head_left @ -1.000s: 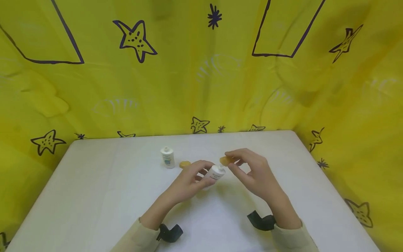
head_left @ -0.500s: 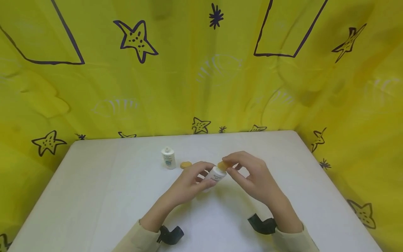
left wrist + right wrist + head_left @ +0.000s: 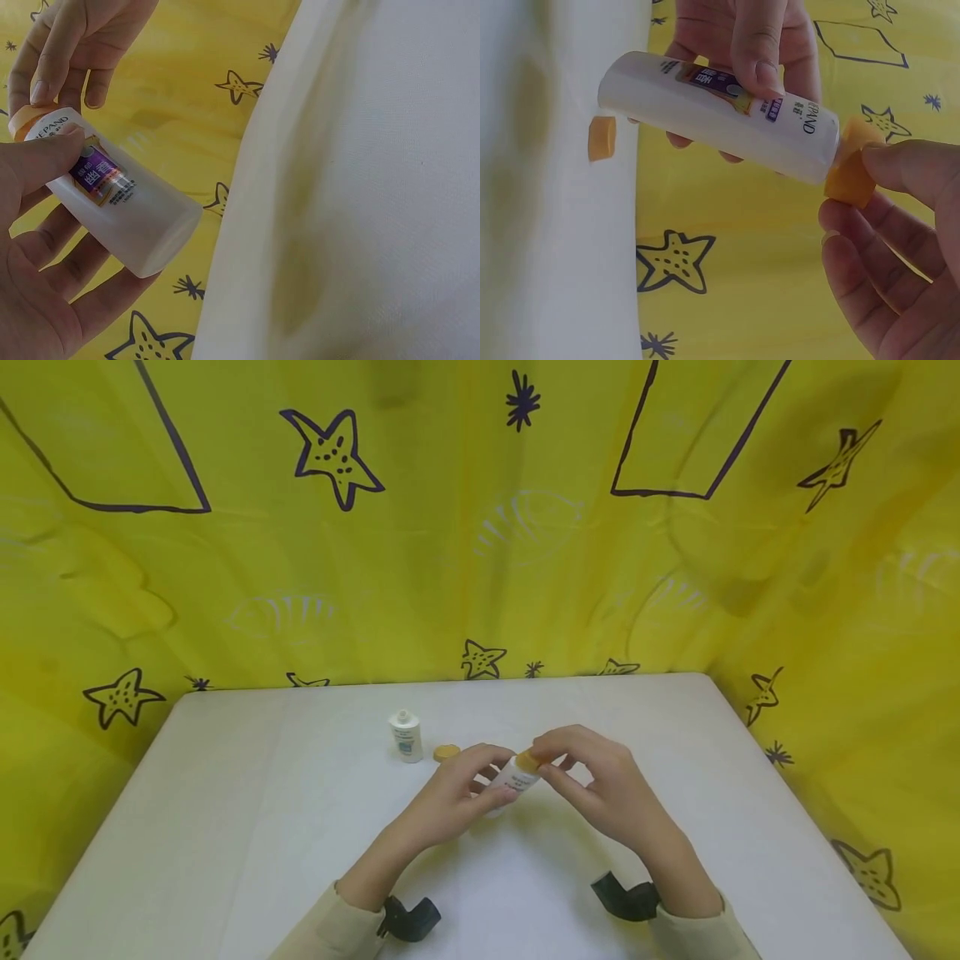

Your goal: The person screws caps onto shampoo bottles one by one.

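The left hand [image 3: 459, 795] is gripping a tilted white bottle [image 3: 705, 124], its body lying between the thumb and the fingers. The right hand [image 3: 600, 785] is pinching an orange cap [image 3: 853, 180] between thumb and fingertips, holding it at the bottle's top. Beyond the left hand, another cap [image 3: 447, 751] is resting on the white table [image 3: 300, 827], and just beside it a second bottle [image 3: 407, 742] is standing upright. Yellow cloth [image 3: 420, 568] is hanging behind

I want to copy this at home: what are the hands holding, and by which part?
The left hand grips a white bottle around its body; the right hand pinches an orange cap by its sides, between thumb and fingers.
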`<state>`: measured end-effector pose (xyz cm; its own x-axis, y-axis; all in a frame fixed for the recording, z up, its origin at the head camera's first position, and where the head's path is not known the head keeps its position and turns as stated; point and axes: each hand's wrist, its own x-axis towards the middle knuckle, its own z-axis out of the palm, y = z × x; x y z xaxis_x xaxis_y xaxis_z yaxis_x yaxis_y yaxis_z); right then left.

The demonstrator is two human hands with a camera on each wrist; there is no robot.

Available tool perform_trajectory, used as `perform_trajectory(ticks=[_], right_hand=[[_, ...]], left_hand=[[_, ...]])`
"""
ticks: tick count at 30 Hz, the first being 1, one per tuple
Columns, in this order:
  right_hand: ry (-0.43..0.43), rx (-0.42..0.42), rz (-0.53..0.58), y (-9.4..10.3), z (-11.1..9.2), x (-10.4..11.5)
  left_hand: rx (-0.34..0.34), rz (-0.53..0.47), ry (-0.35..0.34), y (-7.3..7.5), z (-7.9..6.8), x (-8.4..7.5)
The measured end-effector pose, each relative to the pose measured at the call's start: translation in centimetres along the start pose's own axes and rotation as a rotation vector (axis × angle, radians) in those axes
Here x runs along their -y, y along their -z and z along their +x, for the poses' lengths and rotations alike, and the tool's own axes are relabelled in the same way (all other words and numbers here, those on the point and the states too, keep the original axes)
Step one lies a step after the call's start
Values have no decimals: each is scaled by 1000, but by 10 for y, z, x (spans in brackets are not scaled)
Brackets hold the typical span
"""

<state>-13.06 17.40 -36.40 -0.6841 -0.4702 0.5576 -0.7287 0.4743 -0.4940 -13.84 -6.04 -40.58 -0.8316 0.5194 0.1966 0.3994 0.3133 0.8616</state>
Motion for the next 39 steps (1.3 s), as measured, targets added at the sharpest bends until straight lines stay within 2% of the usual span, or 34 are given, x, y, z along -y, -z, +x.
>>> perform_trajectory(ticks=[15, 23, 30, 39], right_hand=[[-4, -19, 15, -1, -1, 0], [44, -26, 8, 1, -1, -1], [52, -26, 14, 1, 0, -2], [30, -51, 15, 3, -2, -1]], left_hand=[[1, -3, -9, 3, 1, 0], [-23, -24, -1, 3, -1, -2], [-35, -50, -5, 5, -1, -3], [-18, -50, -16, 5, -1, -4]])
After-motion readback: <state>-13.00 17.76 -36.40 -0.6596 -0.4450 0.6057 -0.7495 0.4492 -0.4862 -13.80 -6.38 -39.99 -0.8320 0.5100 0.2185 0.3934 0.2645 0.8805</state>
